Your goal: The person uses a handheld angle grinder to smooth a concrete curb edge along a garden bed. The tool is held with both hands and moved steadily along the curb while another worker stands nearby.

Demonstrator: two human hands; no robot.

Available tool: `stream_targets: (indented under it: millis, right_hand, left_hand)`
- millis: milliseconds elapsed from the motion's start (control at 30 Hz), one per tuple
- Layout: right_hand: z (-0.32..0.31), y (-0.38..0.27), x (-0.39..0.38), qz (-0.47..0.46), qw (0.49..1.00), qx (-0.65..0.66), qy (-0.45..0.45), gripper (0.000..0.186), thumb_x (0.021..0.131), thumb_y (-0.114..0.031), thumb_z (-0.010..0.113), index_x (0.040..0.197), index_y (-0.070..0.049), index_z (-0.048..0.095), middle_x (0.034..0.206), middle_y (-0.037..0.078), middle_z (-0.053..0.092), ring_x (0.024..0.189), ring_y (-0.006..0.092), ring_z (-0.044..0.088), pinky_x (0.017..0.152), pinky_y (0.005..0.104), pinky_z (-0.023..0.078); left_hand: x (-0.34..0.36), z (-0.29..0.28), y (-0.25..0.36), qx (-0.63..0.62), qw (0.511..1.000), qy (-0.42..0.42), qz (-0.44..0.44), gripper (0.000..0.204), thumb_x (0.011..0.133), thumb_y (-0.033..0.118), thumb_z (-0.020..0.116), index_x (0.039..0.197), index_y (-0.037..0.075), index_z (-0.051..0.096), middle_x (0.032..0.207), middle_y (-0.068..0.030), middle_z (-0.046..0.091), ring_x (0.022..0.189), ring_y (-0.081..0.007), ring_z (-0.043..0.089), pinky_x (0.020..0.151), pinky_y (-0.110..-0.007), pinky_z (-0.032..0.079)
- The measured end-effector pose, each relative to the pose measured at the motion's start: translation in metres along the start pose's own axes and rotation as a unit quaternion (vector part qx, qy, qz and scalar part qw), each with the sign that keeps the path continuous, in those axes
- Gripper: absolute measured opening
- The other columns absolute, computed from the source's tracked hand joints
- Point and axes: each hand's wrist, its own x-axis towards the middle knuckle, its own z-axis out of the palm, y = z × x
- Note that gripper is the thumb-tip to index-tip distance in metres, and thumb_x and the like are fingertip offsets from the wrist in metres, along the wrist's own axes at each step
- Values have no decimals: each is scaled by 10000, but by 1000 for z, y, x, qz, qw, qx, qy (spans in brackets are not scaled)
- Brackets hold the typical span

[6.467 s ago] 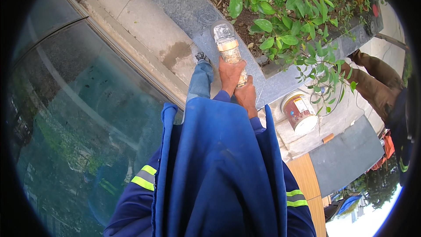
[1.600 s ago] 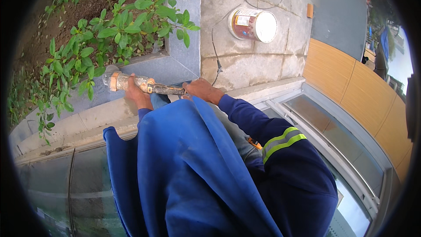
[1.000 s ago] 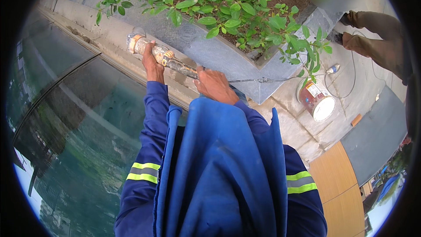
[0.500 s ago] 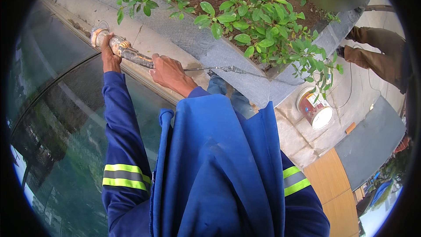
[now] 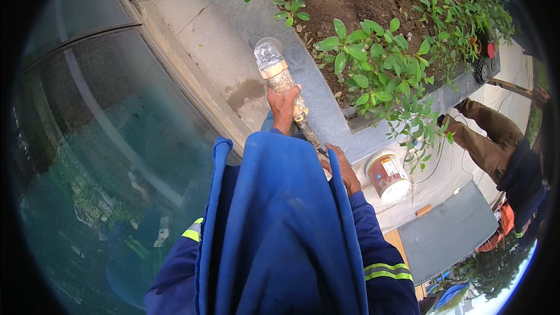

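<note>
A worn, dust-coated angle grinder slants across the middle, its round disc over the grey stone edging of a planter. Whether the disc touches the stone I cannot tell. My left hand wraps round the grinder's body just behind its head. At the tail end, where the cord comes out, my right hand is closed on it, partly hidden by a blue cloth hanging in front of me.
Leafy shrubs grow from soil beyond the edging. To the left runs a dark glass panel. A brown and white bucket stands at right near a grey board. Another person's brown-trousered legs are at far right.
Both hands have carried the grinder rightward, from beside the glass panel to the grey edging. Its head now points more away from me. My view has shifted too.
</note>
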Motion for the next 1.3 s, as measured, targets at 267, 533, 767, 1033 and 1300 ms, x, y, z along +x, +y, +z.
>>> stream_targets:
  millis: [267, 533, 767, 1033, 1300]
  right_hand:
    - [-5, -50, 47, -104, 988, 50, 107, 900, 869, -354, 858, 1596, -45, 427, 1428, 234, 622, 1348, 371, 610, 1102, 465, 499]
    - [34, -35, 61, 10, 981, 100, 165, 852, 841, -338, 871, 1509, -31, 440, 1232, 285, 719, 1151, 463, 712, 969, 522, 556]
    - [50, -19, 71, 51, 974, 11, 222, 677, 853, -355, 848, 1317, -13, 493, 979, 337, 753, 955, 553, 733, 824, 595, 571]
    - [45, -31, 85, 63, 975, 9, 211, 657, 836, -338, 853, 1267, 17, 507, 981, 343, 752, 971, 542, 740, 839, 572, 577]
    - [28, -22, 88, 28, 971, 61, 229, 650, 831, -282, 858, 1275, 42, 510, 994, 363, 746, 997, 534, 745, 857, 556, 580]
  left_hand:
    - [-62, 22, -53, 43, 997, 50, -32, 592, 802, 171, 871, 1295, 0, 590, 1069, -89, 673, 916, -208, 648, 822, -366, 539]
    - [-87, 21, -71, 82, 994, 38, -62, 598, 778, 197, 880, 1263, -20, 605, 1062, -137, 719, 940, -258, 704, 857, -404, 563]
    - [-91, 23, -76, 126, 988, 32, -77, 591, 762, 194, 882, 1246, -15, 615, 1039, -136, 731, 924, -248, 716, 845, -400, 574]
    - [-72, 22, -83, 154, 983, 49, -82, 612, 745, 195, 873, 1263, -4, 617, 1027, -135, 746, 891, -289, 731, 839, -425, 585]
    - [-72, 47, -75, 184, 977, 51, -98, 642, 724, 207, 880, 1257, -25, 608, 1057, -185, 760, 938, -326, 751, 857, -453, 583]
